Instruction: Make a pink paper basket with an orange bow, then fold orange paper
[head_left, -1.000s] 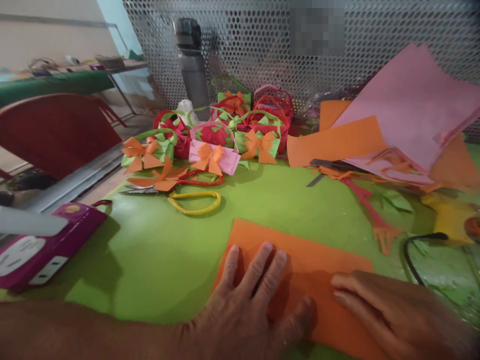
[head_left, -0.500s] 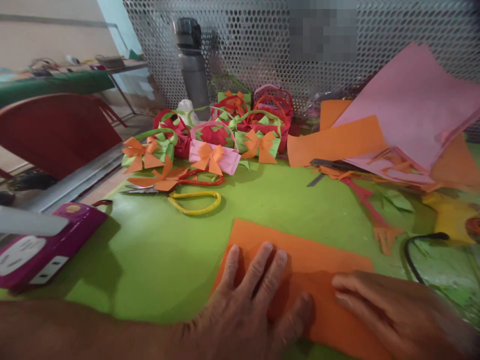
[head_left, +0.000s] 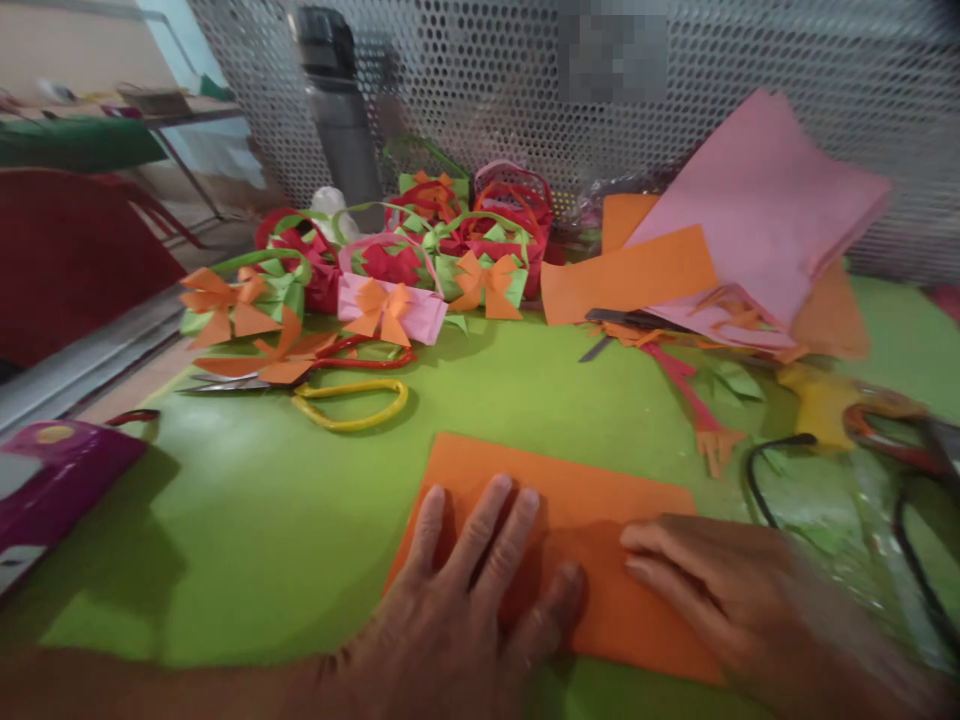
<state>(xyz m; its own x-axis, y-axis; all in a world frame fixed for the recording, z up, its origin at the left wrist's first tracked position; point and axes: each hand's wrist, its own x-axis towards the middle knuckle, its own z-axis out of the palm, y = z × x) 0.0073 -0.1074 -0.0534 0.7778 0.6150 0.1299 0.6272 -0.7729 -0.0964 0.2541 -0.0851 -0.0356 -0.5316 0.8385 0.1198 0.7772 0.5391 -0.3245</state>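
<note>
A sheet of orange paper (head_left: 562, 480) lies flat on the green tabletop before me. My left hand (head_left: 465, 580) is spread over its left half, palm down with fingers apart. At the paper's right side, my right hand (head_left: 712, 580) is closed on it, index and middle fingers together with their tips pressed to the surface. Its thumb and the paper's right edge are hidden beneath it. Beyond the paper lie scissors (head_left: 352, 405) with one yellow and one red handle, an orange paper bow (head_left: 262, 360) across their blades.
Several small paper handbags (head_left: 390, 310) with bows stand at the back, near a grey bottle (head_left: 341, 130). Pink sheets (head_left: 750, 210) and an orange strip (head_left: 630, 275) are piled back right. Scraps and dark-handled scissors (head_left: 885, 430) lie right; a purple power strip (head_left: 67, 470) sits left.
The view has swung right, so the table's contents appear farther left and more shows at the right edge. Both hands keep nearly the same places on the orange paper.
</note>
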